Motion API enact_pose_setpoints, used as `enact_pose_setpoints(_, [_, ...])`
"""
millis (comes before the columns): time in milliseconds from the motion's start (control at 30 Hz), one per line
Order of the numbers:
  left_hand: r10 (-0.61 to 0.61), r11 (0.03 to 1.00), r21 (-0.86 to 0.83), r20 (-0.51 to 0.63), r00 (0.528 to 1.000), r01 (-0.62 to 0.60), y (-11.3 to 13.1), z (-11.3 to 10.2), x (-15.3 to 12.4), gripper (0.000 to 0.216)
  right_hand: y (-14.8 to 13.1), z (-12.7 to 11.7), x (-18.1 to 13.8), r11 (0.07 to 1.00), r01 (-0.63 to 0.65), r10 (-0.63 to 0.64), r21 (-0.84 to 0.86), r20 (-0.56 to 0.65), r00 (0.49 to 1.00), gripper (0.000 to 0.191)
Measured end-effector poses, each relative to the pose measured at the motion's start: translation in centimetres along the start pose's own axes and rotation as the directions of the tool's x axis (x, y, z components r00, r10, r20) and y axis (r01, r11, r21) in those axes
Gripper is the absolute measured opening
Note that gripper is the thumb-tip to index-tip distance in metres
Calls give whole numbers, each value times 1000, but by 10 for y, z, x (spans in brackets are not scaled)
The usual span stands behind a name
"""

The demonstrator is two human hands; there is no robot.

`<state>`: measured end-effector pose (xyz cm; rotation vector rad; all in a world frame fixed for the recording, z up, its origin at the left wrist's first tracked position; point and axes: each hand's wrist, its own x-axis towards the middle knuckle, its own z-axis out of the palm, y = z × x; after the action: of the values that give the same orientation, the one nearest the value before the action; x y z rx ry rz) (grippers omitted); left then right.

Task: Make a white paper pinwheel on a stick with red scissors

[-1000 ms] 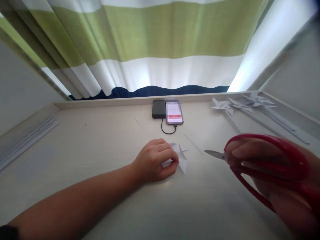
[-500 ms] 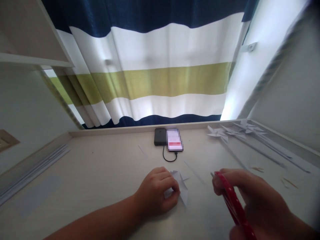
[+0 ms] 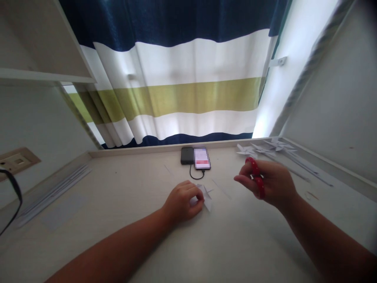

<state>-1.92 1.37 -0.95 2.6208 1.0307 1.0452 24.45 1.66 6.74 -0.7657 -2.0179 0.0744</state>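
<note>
On the pale desk, my left hand [image 3: 184, 202] pinches a folded white paper pinwheel [image 3: 207, 196], its thumb and fingertips closed at the centre. Part of the paper is hidden under the fingers. To the right and raised above the desk, my right hand [image 3: 273, 182] is closed on scissors [image 3: 259, 188] with red, white-dotted handles. The handle loops face up and left; the blades are hidden by the hand. A thin paper strip [image 3: 222, 188] lies between the hands, just right of the pinwheel.
Finished-looking paper pinwheels on sticks [image 3: 278, 145] lie at the back right, with small scraps [image 3: 312, 195] nearby. A phone [image 3: 202, 158] is cabled to a black power bank [image 3: 187, 156] at the back. Rolled paper sticks [image 3: 55, 192] and a paper sheet [image 3: 64, 212] lie left.
My right hand has moved up and left with the scissors, turning so the handle loops show. My left hand keeps its pinch on the pinwheel. The whole view has shifted slightly.
</note>
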Motion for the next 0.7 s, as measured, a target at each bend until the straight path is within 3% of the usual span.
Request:
enact_pose_setpoints(167, [1, 998, 60, -55, 999, 2, 6, 0, -3, 6, -15, -2, 2, 962, -38, 39, 269, 1, 999, 30])
enact_pose_setpoints(333, [-19, 997, 66, -85, 996, 25, 12, -2, -6, 4, -33, 13, 7, 888, -91, 62, 451, 79, 995, 56])
enact_pose_setpoints(567, [26, 999, 42, -97, 995, -22, 14, -4, -4, 6, -34, 33, 11, 930, 6, 18, 368, -62, 998, 24])
enact_pose_setpoints(700, [81, 996, -18, -115, 990, -84, 11, -3, -4, 8, -33, 33, -9, 930, 26, 47, 367, -188, 981, 25])
